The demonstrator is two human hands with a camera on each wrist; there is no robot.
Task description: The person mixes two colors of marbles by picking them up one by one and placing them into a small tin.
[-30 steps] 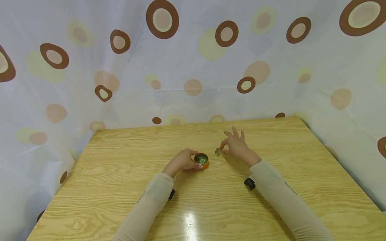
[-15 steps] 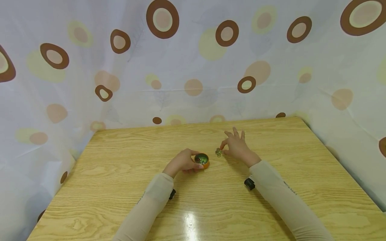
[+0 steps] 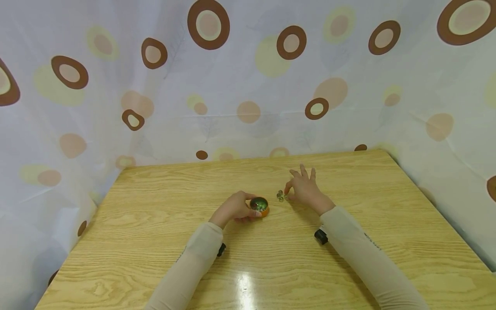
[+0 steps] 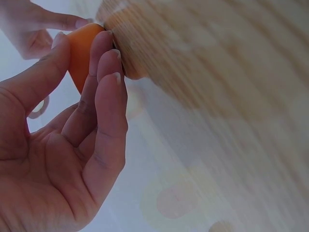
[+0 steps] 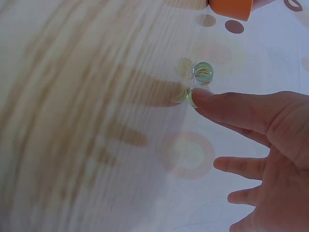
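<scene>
My left hand (image 3: 235, 206) grips a small round orange bowl (image 3: 265, 214) by its side, thumb in front and fingers behind. The bowl has a dark, shiny green inside, and small glinting things lie in it. To its right, a few clear glass marbles (image 3: 280, 196) sit close together on the table. My right hand (image 3: 306, 189) pinches one marble (image 5: 193, 98) between thumb and index finger, its other fingers spread up and away. In the right wrist view another marble (image 5: 203, 72), with coloured swirls, sits just beyond the thumb tip. The left wrist view shows only the bowl's orange outer wall (image 4: 83, 50).
Both hands work over a light wood-grain table (image 3: 155, 241). A pale curtain (image 3: 248, 77) with brown, peach and yellow round prints surrounds its back and sides. Dark wrist devices, one a black block (image 3: 320, 236), show under the sleeves.
My right fingertips have shifted slightly right, and one marble now shows between them, a little apart from the others. The left hand and bowl hold still.
</scene>
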